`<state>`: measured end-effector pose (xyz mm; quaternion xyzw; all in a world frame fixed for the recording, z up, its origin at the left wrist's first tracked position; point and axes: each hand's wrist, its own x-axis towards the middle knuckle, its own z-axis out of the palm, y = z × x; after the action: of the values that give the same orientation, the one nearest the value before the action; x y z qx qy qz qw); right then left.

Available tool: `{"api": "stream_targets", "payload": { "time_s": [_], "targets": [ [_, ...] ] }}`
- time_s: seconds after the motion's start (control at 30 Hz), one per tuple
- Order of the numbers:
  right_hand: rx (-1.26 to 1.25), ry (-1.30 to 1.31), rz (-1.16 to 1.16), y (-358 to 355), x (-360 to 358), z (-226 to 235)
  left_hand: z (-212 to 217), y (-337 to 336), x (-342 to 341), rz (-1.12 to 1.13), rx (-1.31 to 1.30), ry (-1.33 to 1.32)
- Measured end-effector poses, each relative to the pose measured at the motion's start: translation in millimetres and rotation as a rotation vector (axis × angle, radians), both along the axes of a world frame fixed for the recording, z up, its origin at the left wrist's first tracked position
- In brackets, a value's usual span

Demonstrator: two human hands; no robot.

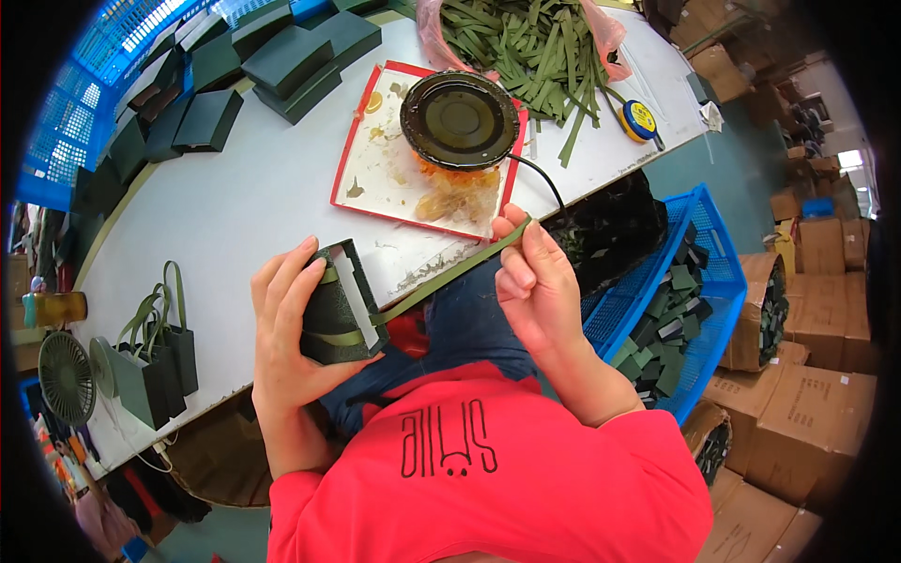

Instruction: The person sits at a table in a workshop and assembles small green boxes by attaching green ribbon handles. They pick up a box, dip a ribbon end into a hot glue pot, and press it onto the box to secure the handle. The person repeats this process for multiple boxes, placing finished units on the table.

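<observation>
My left hand [280, 324] is wrapped round a small dark green box [326, 317] with a pale inner face, held tilted above my lap by the table's front edge. A green ribbon [441, 280] runs across the box's lower part and stretches up to the right. Its far end is pinched between the thumb and fingers of my right hand [546, 291], raised beside the table edge. Beyond both hands, a round black hot pan [457, 117] with a cord stands on a red-rimmed white tray [349, 178] smeared with amber glue-like residue.
Loose green ribbons [526, 47] heap up at the back in a pink bag. A tape measure [638, 120] lies right of them. Dark green boxes [291, 61] fill the back left; ribbon-handled boxes [150, 380] and a fan [68, 377] stand left. A blue crate [727, 272] sits right.
</observation>
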<state>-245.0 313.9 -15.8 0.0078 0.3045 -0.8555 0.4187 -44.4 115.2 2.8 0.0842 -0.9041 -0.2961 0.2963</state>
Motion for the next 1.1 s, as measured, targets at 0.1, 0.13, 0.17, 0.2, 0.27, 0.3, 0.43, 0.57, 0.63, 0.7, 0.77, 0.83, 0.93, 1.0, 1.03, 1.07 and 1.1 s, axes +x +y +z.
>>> {"api": "stream_targets", "payload": {
  "time_s": [0.1, 0.13, 0.17, 0.2, 0.27, 0.3, 0.43, 0.57, 0.63, 0.7, 0.77, 0.83, 0.93, 1.0, 1.03, 1.07, 1.1],
  "targets": [
    [-0.046, -0.025, -0.065, 1.5, -13.9, 0.0, -1.2, -1.9, 4.4, 0.01, -0.017, -0.037],
    [-0.05, -0.02, -0.077, 0.6, -17.8, 2.8, -3.1, -2.8, 6.2, 0.013, -0.027, -0.05],
    [-0.058, 0.006, -0.086, 0.0, -21.2, 2.1, -4.8, -3.4, 7.4, 0.017, -0.036, -0.062],
    [-0.067, 0.032, -0.094, -0.3, -24.5, -0.2, -6.1, -3.5, 7.5, 0.011, -0.033, -0.065],
    [-0.026, 0.103, -0.105, -4.1, -28.5, -0.1, -7.1, -3.7, 8.2, 0.007, -0.03, -0.076],
    [0.024, 0.15, -0.107, -7.8, -29.0, 1.5, -6.6, -3.5, 8.0, 0.003, -0.027, -0.08],
    [0.237, 0.391, -0.045, -19.7, -34.9, 6.1, -5.7, -1.0, 5.4, -0.013, -0.013, -0.083],
    [0.326, 0.515, -0.023, -29.2, -44.2, 1.0, -3.6, -0.5, 1.5, -0.032, -0.011, -0.1],
    [0.358, 0.516, 0.006, -33.4, -47.1, 2.2, -4.1, -0.3, 1.1, -0.031, -0.016, -0.097],
    [0.387, 0.515, 0.024, -35.3, -48.1, 2.5, -4.9, 0.3, -0.4, -0.028, -0.014, -0.094],
    [0.411, 0.515, 0.037, -38.3, -47.1, 1.9, -5.4, 1.0, -1.2, -0.015, -0.008, -0.093],
    [0.417, 0.506, 0.053, -41.3, -46.2, 1.0, -5.5, 0.9, -0.7, -0.012, -0.006, -0.094],
    [0.417, 0.496, 0.057, -45.1, -44.6, 1.3, -6.1, 0.4, 0.2, -0.008, -0.004, -0.093],
    [0.414, 0.496, 0.055, -47.1, -45.0, 1.8, -6.0, 0.4, 0.9, -0.004, -0.004, -0.093],
    [0.413, 0.499, 0.054, -48.3, -45.9, 1.8, -5.8, 0.6, 1.3, -0.003, -0.005, -0.094],
    [0.413, 0.502, 0.053, -49.3, -46.6, 1.9, -5.9, 0.7, 1.7, -0.001, -0.005, -0.094],
    [0.424, 0.505, 0.054, -50.0, -47.2, 1.9, -6.0, 0.6, 1.8, -0.001, -0.006, -0.093]
  ]
}}
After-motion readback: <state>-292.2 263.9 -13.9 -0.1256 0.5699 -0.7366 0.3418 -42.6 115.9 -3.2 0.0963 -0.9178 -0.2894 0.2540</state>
